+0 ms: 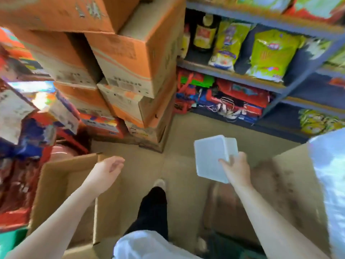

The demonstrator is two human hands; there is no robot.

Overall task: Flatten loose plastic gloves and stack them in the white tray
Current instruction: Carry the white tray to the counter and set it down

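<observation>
Your right hand grips the flat white rectangular plastic tray, left hand empty and relaxed: set it down level before flattening gloves.

Shop stockroom: stacked orange-and-tan cardboard cartons piling up left, blue metal shelving holding green snack bags and a bottle, flattened cardboard covering the floor.

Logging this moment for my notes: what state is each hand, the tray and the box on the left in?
Left hand: open, holding nothing, above the box.
Right hand: gripping the tray.
White tray: held in the air, tilted; contents not visible.
Box: flaps open.
</observation>
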